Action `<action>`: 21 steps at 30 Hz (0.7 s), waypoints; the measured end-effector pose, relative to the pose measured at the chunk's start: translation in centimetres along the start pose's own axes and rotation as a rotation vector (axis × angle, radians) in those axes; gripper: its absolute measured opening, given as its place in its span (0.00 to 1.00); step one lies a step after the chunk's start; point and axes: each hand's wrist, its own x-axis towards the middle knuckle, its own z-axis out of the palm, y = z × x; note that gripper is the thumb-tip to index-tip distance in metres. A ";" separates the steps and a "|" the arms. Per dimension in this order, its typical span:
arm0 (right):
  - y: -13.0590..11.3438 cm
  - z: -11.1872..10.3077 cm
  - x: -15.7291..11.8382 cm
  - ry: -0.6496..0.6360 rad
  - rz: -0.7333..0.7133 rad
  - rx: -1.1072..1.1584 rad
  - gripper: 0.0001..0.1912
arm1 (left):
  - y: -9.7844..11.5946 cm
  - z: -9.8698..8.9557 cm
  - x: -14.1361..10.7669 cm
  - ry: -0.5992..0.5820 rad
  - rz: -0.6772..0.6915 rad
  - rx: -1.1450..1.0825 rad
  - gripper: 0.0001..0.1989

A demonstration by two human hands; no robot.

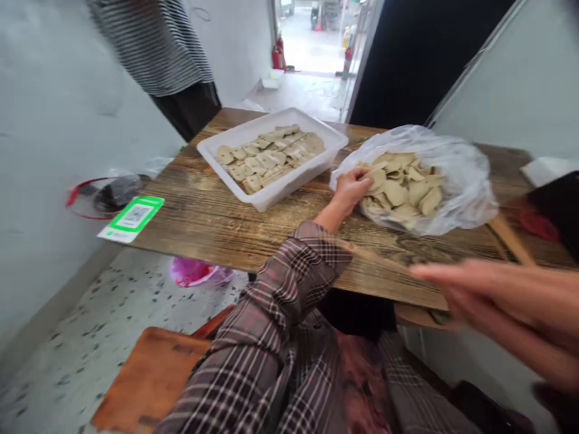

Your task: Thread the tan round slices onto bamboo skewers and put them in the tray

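Note:
My left hand [350,191] reaches to the near left rim of an open clear plastic bag [470,181]. Its fingers are closed on a pale flat slice [375,179], among a heap of similar slices [409,191]. At the right, blurred by motion, my right hand [493,292] is closed around what looks like a long thin wooden stick [377,258], which points left over the table. Left of the bag stands a white plastic tray [294,181] with overlapping rows of pale slices [266,158], some apparently on thin sticks.
The wooden table [203,220] bears a green-and-white QR card [136,218] at its left corner. A wooden stool [151,377] and pink bag [196,271] are below. A person in a striped top [154,48] stands behind. Dark cloth [558,205] shows at right.

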 end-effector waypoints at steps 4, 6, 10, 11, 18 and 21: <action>1.6 -0.2 10.9 -0.006 0.266 0.181 0.08 | -0.4 -0.3 1.0 -0.090 0.006 -0.223 0.06; 3.2 1.2 12.4 0.059 0.401 0.410 0.12 | -0.4 -0.6 1.2 -0.103 0.018 -0.331 0.04; 6.4 4.3 12.4 0.033 0.490 0.572 0.19 | 0.0 -1.1 1.1 -0.133 0.014 -0.386 0.08; 6.9 4.8 12.5 0.027 0.461 0.553 0.19 | 0.1 -1.2 1.1 -0.137 0.019 -0.386 0.09; 9.6 5.8 15.5 -0.033 0.315 0.464 0.13 | 1.0 -1.8 0.9 -0.120 0.015 -0.322 0.13; 10.6 6.2 16.2 -0.120 0.306 0.560 0.16 | 0.9 -2.0 0.9 -0.112 0.025 -0.295 0.12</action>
